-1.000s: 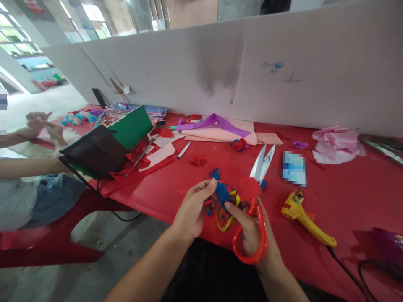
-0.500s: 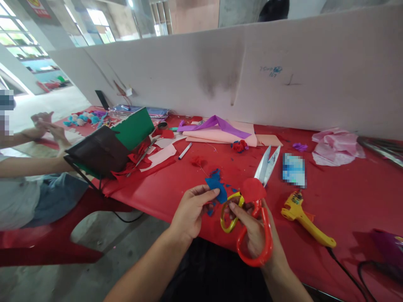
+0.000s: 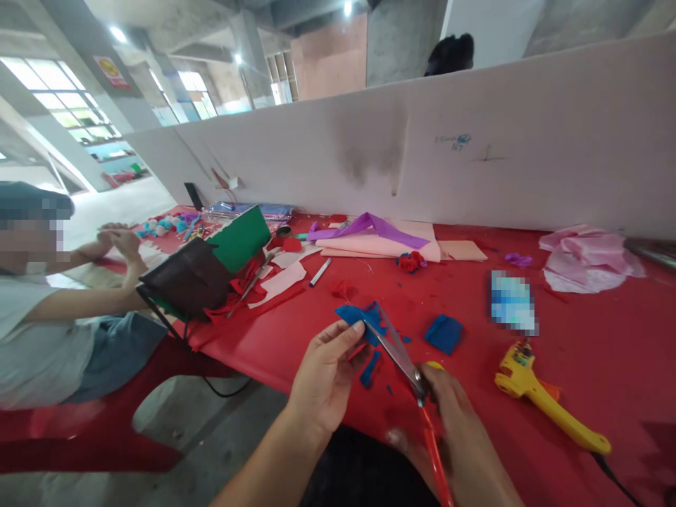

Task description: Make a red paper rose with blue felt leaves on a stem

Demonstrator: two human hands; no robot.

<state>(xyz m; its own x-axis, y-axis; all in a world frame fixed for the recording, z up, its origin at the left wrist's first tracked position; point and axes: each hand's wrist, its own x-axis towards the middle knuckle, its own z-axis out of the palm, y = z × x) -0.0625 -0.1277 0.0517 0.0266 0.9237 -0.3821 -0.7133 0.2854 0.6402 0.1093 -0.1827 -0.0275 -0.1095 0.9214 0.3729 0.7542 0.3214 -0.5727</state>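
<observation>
My left hand pinches a small blue cloth-like piece between thumb and fingers, above the red table. In my right hand is a pair of scissors with one red handle and a bit of yellow showing. The blades are parted and reach to the blue piece, close to my left fingertips. Whether they touch it I cannot tell. Blue scraps lie below the blades, and a blue folded-looking piece rests to the right of them.
A yellow glue gun lies at the right, beneath a blurred-out packet. Behind are a red-and-blue flower, a marker and pink sheets. A person sits at the left, beyond a dark bag. A white partition stands behind.
The scissors have swung left from pointing away to the blue piece. The red round piece by my right hand no longer shows; a blue piece shows on the table there. The view has tilted up.
</observation>
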